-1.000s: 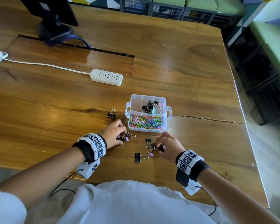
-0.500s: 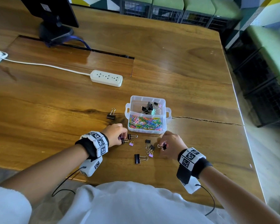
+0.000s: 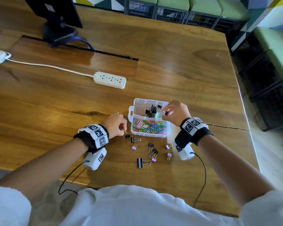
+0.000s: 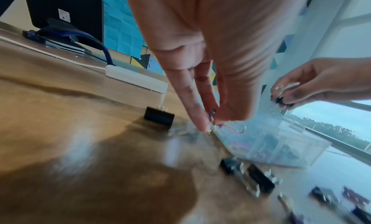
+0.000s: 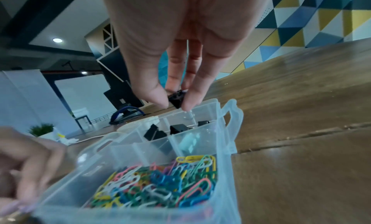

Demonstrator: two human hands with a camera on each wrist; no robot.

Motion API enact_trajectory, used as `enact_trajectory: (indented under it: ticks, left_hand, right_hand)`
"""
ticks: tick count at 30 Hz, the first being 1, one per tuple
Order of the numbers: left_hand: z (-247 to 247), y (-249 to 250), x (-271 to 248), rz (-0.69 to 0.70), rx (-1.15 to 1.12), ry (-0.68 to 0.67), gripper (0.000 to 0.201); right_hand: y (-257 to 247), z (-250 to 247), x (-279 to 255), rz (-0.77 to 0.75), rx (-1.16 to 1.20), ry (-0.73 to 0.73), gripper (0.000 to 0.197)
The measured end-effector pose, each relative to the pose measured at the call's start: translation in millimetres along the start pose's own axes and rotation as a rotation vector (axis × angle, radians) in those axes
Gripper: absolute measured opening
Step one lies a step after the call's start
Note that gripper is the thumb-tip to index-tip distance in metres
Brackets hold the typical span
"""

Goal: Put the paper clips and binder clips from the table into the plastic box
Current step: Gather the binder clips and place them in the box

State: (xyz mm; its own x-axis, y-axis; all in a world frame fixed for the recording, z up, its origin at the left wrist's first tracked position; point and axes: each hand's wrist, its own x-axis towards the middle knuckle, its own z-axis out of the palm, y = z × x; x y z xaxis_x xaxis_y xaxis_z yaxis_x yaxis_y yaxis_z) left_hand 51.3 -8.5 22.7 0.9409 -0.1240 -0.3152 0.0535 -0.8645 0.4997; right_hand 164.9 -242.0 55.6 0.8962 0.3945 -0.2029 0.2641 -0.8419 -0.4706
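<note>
The clear plastic box holds coloured paper clips in its near compartment and black binder clips in the far one. My right hand hovers over the far compartment and pinches a small black binder clip between thumb and fingers. My left hand, just left of the box, pinches a small purple clip low over the table. Several loose black and purple binder clips lie on the wood in front of the box. One more black clip stands beyond my left hand.
A white power strip and its cable lie behind the box. A monitor stand is at the far left. The table's right edge runs close to the box. Crates and green seats stand beyond the table.
My right hand has risen from the loose clips and carried a black binder clip over the box. My left hand has closed on a small clip and shifted slightly toward the box's left side.
</note>
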Motion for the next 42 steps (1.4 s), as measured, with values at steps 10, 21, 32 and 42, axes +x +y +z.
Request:
enact_trajectory:
  ticks: [10, 21, 32, 42]
  left_hand:
    - [-40.3, 35.4, 49.6, 0.108, -0.069, 0.222, 0.01]
    - [-25.9, 42.9, 90.5, 0.018, -0.09, 0.135, 0.029]
    - [-16.0, 9.6, 65.0, -0.132, -0.077, 0.144, 0.047]
    - [-10.1, 4.5, 64.3, -0.143, -0.139, 0.139, 0.044]
  right_hand:
    - [-5.2, 17.5, 29.8, -0.003, -0.06, -0.08, 0.025]
    - [-16.6, 28.5, 23.9, -0.176, -0.158, -0.157, 0.017]
    - [-34.1, 45.7, 40.9, -0.39, -0.326, -0.274, 0.024]
    - [-33.4, 35.7, 43.6, -0.214, -0.417, -0.116, 0.013]
